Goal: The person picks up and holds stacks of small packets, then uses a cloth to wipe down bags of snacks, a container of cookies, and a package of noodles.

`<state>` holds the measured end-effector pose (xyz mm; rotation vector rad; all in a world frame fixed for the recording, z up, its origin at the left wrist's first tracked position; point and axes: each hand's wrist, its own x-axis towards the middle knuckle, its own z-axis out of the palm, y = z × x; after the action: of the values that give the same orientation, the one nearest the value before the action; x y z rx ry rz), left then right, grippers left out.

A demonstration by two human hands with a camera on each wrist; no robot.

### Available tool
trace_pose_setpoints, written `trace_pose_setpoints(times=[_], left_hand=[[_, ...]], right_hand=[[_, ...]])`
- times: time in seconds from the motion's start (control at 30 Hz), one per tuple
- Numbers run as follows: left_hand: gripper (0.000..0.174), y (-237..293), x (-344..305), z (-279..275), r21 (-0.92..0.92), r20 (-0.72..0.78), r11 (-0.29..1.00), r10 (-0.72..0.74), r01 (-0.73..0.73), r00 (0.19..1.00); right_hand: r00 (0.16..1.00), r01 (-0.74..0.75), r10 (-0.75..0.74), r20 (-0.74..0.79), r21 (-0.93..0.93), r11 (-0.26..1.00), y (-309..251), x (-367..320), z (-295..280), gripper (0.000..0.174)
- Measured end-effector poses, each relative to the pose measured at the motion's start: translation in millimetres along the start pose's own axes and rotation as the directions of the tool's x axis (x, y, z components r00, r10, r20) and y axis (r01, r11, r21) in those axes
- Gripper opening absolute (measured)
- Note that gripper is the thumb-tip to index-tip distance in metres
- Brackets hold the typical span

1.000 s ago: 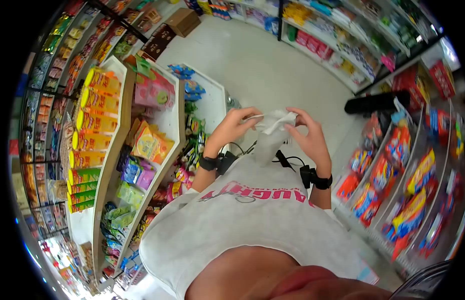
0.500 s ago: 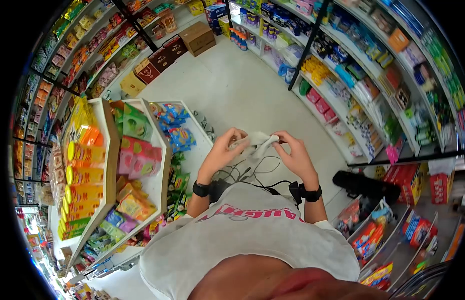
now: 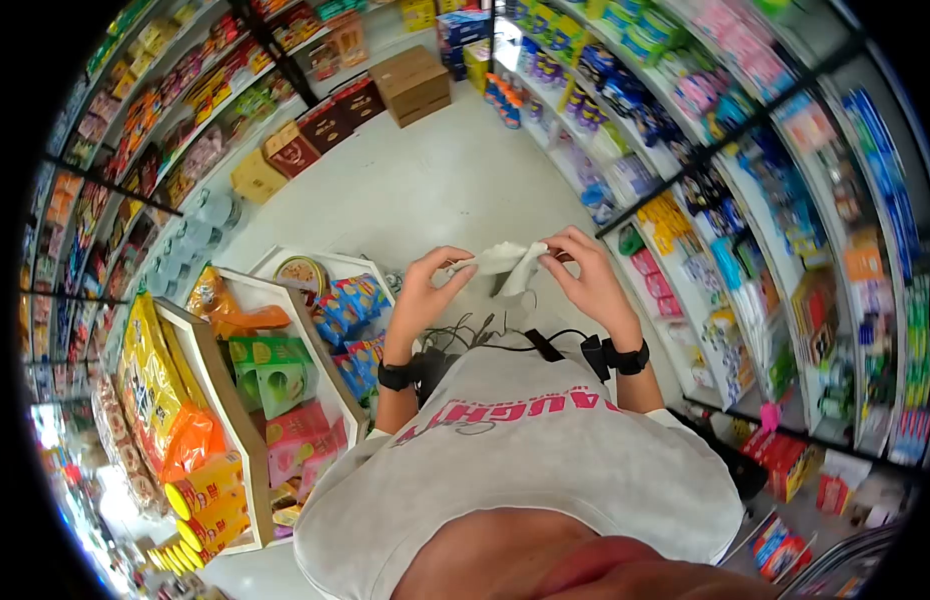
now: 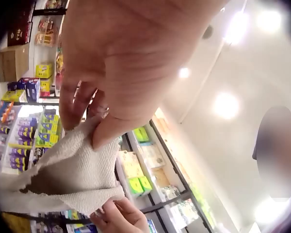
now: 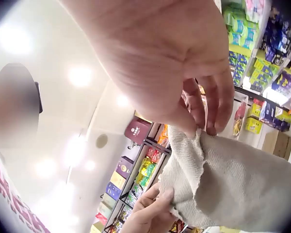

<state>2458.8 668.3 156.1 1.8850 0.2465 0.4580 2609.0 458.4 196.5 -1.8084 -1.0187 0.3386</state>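
Observation:
Between the two hands is a pale grey knitted cloth piece (image 3: 507,262) with a ribbed, open-mouthed edge, held in front of the shirt. My left hand (image 3: 432,292) pinches one side of its edge between thumb and fingers. On the other side, my right hand (image 3: 591,283) pinches the edge with thumb and fingertips. In the left wrist view, the ribbed cloth (image 4: 72,174) gapes into a dark opening. The right wrist view shows the cloth (image 5: 233,179) folded over at the ribbed edge, its body stretching to the right. Its full shape stays hidden.
A white display stand (image 3: 253,470) with snack bags and yellow-lidded tubs is at left. Tall stocked shelves (image 3: 745,300) line the right. Cardboard boxes (image 3: 413,82) sit on the floor (image 3: 435,165) at the back. Black cables (image 3: 475,335) hang near the shirt.
The view has turned, bringing more of the right shelves in and shifting the display stand down and left. Both hands keep hold of the cloth, whose edge is now spread wider between them.

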Motion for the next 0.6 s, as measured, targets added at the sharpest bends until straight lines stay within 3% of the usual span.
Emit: trace_pose_setpoints(times=[0.13, 0.23, 0.4, 0.6], left_hand=[[0.017, -23, 64, -34, 0.147, -0.156, 0.984, -0.072, 0.096, 0.985], [0.018, -42, 117, -58, 0.169, -0.246, 0.938, -0.256, 0.302, 0.935], [0.021, -64, 217, -98, 0.114, -0.552, 0.9, -0.294, 0.42, 0.78], [0.019, -82, 304, -142, 0.141, -0.635, 0.883, -0.266, 0.448, 0.725]], right_hand=[[0.987, 0.004, -0.011, 0.157, 0.046, 0.999, 53, 110, 23, 0.017], [0.97, 0.046, -0.059, 0.237, 0.06, 0.997, 88, 200, 39, 0.016], [0.924, 0.113, -0.177, 0.34, 0.201, 0.973, 116, 351, 28, 0.012], [0.817, 0.084, -0.307, 0.489, 0.425, 0.901, 108, 493, 65, 0.013]])
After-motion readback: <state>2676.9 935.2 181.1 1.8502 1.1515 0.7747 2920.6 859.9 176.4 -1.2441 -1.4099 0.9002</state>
